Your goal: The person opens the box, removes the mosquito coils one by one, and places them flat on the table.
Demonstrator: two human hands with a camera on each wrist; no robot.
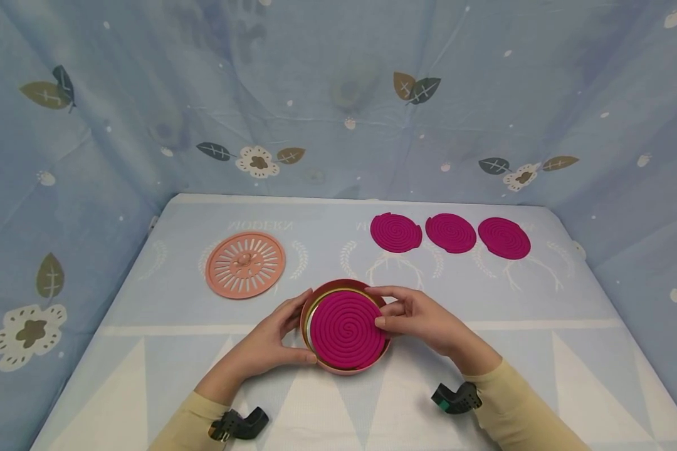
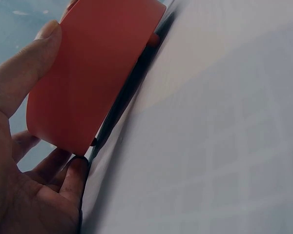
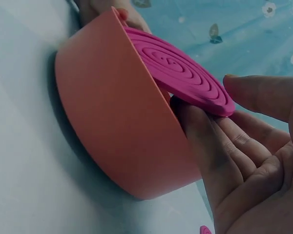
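While gripping the box (image 3: 117, 114) with left hand (image 1: 271, 344), pinching a coil (image 1: 347, 329) with right hand (image 1: 420, 319).
Held at the box's mouth, with slotted lid (image 1: 245, 266) beyond it leftward, three more coils (image 1: 451, 233) rightward.

Holding a round box (image 1: 327, 285) with the left hand (image 1: 267, 349), pinching a magenta coil (image 1: 345, 331) at its mouth with the right hand (image 1: 420, 319); facing three more coils (image 1: 451, 233) and a slotted disc (image 1: 245, 265).

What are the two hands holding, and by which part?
The right hand pinches a round magenta spiral coil by its right edge; the left hand grips a round coral-coloured box by its left side.
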